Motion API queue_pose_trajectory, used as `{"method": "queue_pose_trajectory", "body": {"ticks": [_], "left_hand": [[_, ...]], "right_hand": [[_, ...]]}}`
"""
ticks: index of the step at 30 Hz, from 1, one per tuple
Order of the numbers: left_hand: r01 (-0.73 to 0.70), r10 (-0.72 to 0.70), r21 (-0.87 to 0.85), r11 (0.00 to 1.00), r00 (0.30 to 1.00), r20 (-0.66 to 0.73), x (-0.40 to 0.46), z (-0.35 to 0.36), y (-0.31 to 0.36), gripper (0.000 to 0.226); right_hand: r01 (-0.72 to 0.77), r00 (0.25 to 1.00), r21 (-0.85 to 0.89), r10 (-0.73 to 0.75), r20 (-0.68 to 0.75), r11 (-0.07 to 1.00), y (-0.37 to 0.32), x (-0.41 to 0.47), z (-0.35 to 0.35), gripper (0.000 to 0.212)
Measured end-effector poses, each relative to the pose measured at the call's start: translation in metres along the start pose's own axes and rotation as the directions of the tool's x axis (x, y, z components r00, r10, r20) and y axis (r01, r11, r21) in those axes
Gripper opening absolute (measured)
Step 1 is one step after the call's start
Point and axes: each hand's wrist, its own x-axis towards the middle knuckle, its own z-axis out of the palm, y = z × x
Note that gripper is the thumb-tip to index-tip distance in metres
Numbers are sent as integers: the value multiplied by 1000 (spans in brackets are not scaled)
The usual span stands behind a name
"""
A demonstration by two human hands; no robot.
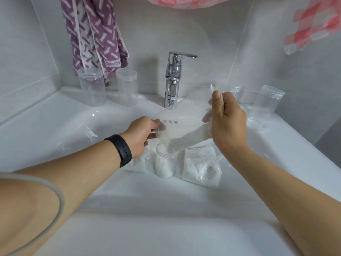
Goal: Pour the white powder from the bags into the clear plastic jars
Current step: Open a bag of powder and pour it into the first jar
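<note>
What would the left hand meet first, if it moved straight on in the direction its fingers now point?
Probably the tilted bag that the left hand already pinches at its mouth edge, above the jar. Beyond it lies the right hand, holding the bag's raised end. Depth is unclear from this one view.

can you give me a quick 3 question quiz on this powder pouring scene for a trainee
1. True or false: the jar under the tilted bag already holds white powder.
2. Which hand pinches the raised end of the bag? A) left hand B) right hand C) neither
3. How many empty jars stand left of the faucet, in front of the purple towel?

Key
1. True; the powder fills most of it.
2. B; the left hand holds the bag's mouth at the jar's rim.
3. Two.
</note>
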Motion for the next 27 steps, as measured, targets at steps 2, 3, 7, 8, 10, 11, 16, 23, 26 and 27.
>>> {"method": "queue_pose_trajectory", "body": {"ticks": [2, 3, 7, 8, 10, 11, 16, 23, 26, 27], "left_hand": [[-1, 1, -1, 1000, 1000, -1, 0, 0, 0, 26], [-1, 1, 0, 1000, 1000, 0, 1, 0, 0, 26], [-3, 3, 1, 1000, 1000, 1, 1, 0, 0, 26], [-4, 4, 1, 1000, 1000, 0, 1, 0, 0, 26], [-4, 4, 2, 1000, 1000, -2, 1, 0, 1, 27], [-4, 4, 2, 1000, 1000, -4, 1, 1, 0, 27], [0, 0, 0, 1000, 1000, -5, 1, 0, 0, 24], [1, -1, -1, 1000, 1000, -1, 0, -1, 0, 25], [2, -2, 1, 1000, 1000, -2, 1, 0, 0, 26], [3, -3, 2, 1000, 1000, -1, 1, 0, 0, 26]], "right_hand": [[4, 1000, -3, -4, -3, 1000, 0, 1, -1, 44], [6, 1000, -2, -6, -4, 1000, -1, 1, 0, 44], [1, 1000, 0, -1, -14, 1000, 1, 2, 1, 41], [-2, 1000, 6, 2, -20, 1000, 1, 2, 1, 41], [-13, 1000, 17, 14, -25, 1000, 1, 2, 1, 42], [-17, 1000, 18, 17, -24, 1000, 1, 2, 1, 42], [4, 999, 31, -3, -32, 1000, 1, 3, 1, 43], [3, 999, 52, -1, -45, 999, 2, 2, 2, 45], [-12, 999, 48, 14, -30, 999, 2, 2, 2, 46], [-20, 999, 56, 21, -25, 998, 1, 2, 1, 46]]}}
